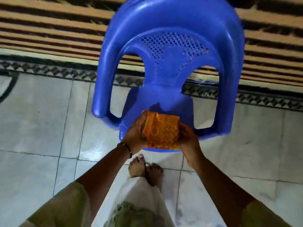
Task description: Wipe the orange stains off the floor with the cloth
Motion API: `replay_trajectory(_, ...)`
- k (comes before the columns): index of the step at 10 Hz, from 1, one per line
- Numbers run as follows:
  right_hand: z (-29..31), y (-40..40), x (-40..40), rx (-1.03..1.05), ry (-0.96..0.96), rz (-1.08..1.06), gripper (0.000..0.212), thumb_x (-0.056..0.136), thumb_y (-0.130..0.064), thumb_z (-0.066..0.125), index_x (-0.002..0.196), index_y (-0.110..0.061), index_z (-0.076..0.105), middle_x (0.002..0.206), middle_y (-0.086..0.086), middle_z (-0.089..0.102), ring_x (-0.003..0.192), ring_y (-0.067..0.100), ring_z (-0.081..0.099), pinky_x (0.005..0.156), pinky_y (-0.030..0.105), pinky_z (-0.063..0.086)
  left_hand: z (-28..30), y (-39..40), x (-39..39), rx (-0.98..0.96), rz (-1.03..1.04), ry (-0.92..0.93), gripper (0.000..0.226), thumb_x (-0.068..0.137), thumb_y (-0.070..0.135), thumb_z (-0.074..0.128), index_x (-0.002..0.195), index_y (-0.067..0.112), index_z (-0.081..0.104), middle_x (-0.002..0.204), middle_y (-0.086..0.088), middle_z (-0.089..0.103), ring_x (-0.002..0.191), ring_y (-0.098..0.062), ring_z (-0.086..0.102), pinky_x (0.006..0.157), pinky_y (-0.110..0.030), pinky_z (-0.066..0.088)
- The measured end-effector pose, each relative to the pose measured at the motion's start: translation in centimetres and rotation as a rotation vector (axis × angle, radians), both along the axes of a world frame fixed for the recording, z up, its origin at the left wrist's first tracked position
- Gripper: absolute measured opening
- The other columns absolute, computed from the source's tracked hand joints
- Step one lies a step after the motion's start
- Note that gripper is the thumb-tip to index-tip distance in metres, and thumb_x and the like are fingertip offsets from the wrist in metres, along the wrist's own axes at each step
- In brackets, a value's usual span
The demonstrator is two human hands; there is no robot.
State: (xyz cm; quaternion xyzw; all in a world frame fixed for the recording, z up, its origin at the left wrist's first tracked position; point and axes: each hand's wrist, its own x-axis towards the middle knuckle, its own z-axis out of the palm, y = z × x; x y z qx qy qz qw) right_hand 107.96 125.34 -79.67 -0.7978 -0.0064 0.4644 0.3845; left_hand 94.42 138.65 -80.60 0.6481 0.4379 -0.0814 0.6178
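wiping looks unstarted: left hand [133, 135] and right hand [188, 138] grip the folded cloth [161, 131] above the chair [164, 63] seat at 12 o'clock, no stains visible on the floor [41, 120].

head cam looks straight down. both hands hold an orange patterned cloth [161, 131] above the front edge of a blue plastic chair [165, 66]'s seat. left hand [134, 134] grips the cloth's left side, fingers curled round the edge; right hand [188, 138] pinches the right side. cloth looks folded, roughly square. dark bracelet [126, 147] on left wrist. chair has a perforated backrest and armrests, sits half on pale marble floor tiles [41, 128], half over a brown striped mat [49, 30] with a patterned border. bare feet [145, 169] below the cloth, light garment [139, 202] at frame bottom. frame slightly motion-blurred.
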Motion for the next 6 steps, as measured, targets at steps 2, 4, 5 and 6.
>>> replay_trajectory(2,-2.5,-1.3,0.1,-0.110,-0.187,0.175,0.036,0.090,-0.001,0.057,0.124,-0.015,0.055,0.116,0.005,0.057,0.109,0.023,0.053,0.083,0.018,0.044,-1.8,-0.2,-0.8,0.343,-0.334,0.246,0.087,0.082,0.016,0.064,0.152,0.024,0.013,0.151,-0.013,0.021,0.133,-0.035,0.032,0.109,-0.039,0.033)
replay_trajectory(4,-0.2,-0.7,0.0,-0.129,-0.164,0.207,0.052,0.082,-0.003,0.065,0.130,-0.013,0.051,0.125,0.006,0.053,0.113,0.027,0.053,0.088,0.030,0.044,0.7,-0.9,-0.4,0.447,-0.511,0.543,0.084,0.089,0.024,0.054,0.151,0.031,-0.002,0.150,-0.006,0.014,0.132,-0.036,0.026,0.103,-0.046,0.034)
replay_trajectory(5,4.9,0.4,-0.3,-0.050,-0.003,-0.013,0.050,0.063,-0.017,0.071,0.112,-0.016,0.060,0.103,0.003,0.062,0.098,0.030,0.058,0.078,0.035,0.048,4.8,-0.4,-1.2,0.374,-0.246,0.391,0.066,0.092,0.016,0.052,0.150,0.017,0.020,0.151,-0.011,0.025,0.134,-0.035,0.031,0.107,-0.042,0.033)
replay_trajectory(6,12.2,-0.1,-1.3,0.039,-0.024,0.051,0.050,0.049,-0.041,0.062,0.094,-0.020,0.066,0.089,0.012,0.069,0.084,0.036,0.065,0.070,0.042,0.051,11.9,-0.5,-3.0,0.321,0.041,0.199,0.049,0.092,0.008,0.054,0.140,0.007,0.042,0.142,-0.016,0.046,0.130,-0.032,0.044,0.107,-0.035,0.033)
